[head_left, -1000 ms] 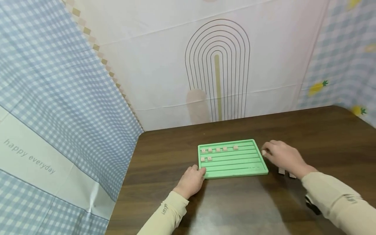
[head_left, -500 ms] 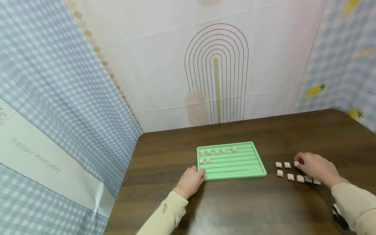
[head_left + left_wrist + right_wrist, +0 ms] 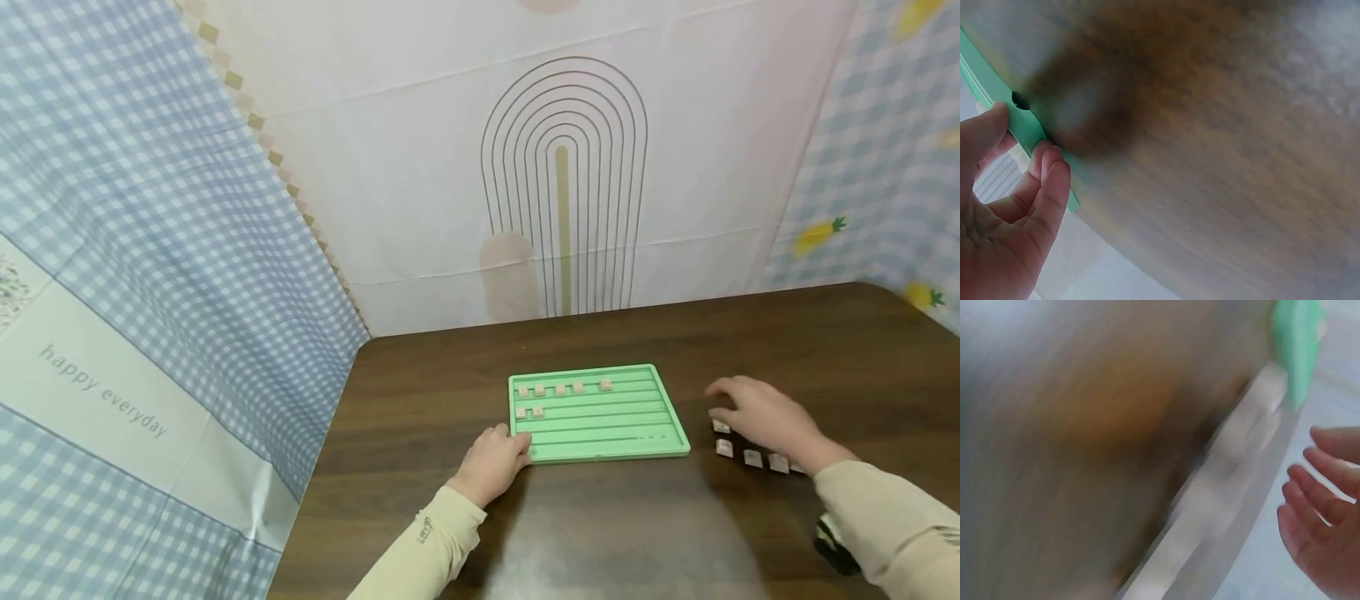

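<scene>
My left hand (image 3: 491, 463) holds the near left corner of a pale green tray (image 3: 600, 451) with raised ridges. In the left wrist view, the thumb and fingers pinch the tray's edge (image 3: 1026, 124) from both sides. Several small white keycaps (image 3: 605, 385) sit in the tray's two far rows, toward the left. Right of the tray, my right hand (image 3: 765, 419) hovers over loose keycaps (image 3: 753, 458), hiding some of them. Its thumb and fingers are apart and relaxed in the right wrist view, with nothing between them. The row of keycaps there is blurred.
The dark wooden table (image 3: 600, 533) extends around the tray. A patterned white cloth (image 3: 420, 192) hangs behind its far edge, and blue checked cloth (image 3: 187, 250) hangs along the left side.
My right hand, beside the tray's right edge with a small white thing in its fingertips, went right to a keycap, then came back left with fingers parted. The left hand kept its grip.
</scene>
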A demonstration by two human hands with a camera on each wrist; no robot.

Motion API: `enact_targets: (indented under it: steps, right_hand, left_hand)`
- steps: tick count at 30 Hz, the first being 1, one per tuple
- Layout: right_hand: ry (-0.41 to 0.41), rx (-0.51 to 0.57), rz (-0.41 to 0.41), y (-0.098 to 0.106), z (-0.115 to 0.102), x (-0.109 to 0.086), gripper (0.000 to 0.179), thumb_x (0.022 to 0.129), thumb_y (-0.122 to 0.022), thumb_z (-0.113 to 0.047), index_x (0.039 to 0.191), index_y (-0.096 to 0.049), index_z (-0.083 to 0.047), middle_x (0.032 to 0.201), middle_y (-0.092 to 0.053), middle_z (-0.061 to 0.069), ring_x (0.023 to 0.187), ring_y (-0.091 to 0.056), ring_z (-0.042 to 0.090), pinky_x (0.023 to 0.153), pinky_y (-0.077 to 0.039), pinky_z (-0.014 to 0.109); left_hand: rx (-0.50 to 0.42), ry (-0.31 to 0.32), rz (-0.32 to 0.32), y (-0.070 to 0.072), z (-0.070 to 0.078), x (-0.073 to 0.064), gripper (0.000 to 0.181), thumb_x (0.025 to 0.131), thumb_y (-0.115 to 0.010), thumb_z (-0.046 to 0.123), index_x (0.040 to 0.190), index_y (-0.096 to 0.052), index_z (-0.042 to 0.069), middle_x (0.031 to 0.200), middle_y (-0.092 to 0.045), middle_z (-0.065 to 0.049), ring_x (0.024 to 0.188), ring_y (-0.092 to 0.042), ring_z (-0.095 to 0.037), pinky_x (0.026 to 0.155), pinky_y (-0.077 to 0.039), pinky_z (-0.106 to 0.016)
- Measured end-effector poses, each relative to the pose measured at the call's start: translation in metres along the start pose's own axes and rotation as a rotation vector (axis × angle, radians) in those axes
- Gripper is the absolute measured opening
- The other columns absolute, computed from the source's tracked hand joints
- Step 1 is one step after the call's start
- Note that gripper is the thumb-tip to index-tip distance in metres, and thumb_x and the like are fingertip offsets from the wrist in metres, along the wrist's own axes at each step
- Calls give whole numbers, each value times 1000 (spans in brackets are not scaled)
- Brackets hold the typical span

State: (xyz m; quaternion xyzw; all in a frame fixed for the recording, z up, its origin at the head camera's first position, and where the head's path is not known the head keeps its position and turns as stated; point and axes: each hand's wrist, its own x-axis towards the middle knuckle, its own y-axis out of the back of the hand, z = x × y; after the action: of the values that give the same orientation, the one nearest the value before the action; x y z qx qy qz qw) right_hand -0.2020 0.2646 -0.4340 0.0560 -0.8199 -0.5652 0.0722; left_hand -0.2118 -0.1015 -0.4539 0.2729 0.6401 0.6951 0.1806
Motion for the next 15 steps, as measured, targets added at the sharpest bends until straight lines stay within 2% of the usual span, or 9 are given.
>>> enact_targets:
  steps: [4,8,11,15]
  right_hand:
    - [118,95,4,-17,-55,30,24,85,-63,-18,107,-65,-6,104,-65,11,92,-61,27,75,-49,46]
    - [197,108,-6,-41,-110,56,22,84,-64,-17,104,-65,-8,101,-67,6,94,-62,25,77,-50,43]
    - [215,96,7,-59,-139,70,22,84,-66,-17,104,-65,-8,103,-66,6,95,-61,26,77,-50,42]
    - [187,80,21,-77,-161,81,22,85,-65,-19,106,-64,-10,105,-63,7,96,-60,26,73,-50,42]
  left_hand:
    - [1,35,-38,5,1,1,19,87,-62,27,75,-50,16,69,-47,2,62,-44,-13,55,-35,-21]
    - [19,63,-69,8,3,0,19,87,-61,28,77,-50,17,70,-47,2,63,-42,-13,55,-35,-21]
    - [38,57,-68,8,5,-1,19,87,-62,28,77,-50,17,70,-47,2,62,-42,-13,55,-35,-20]
    - [69,14,-44,7,6,1,17,86,-62,28,79,-52,17,71,-49,3,62,-45,-12,54,-35,-19]
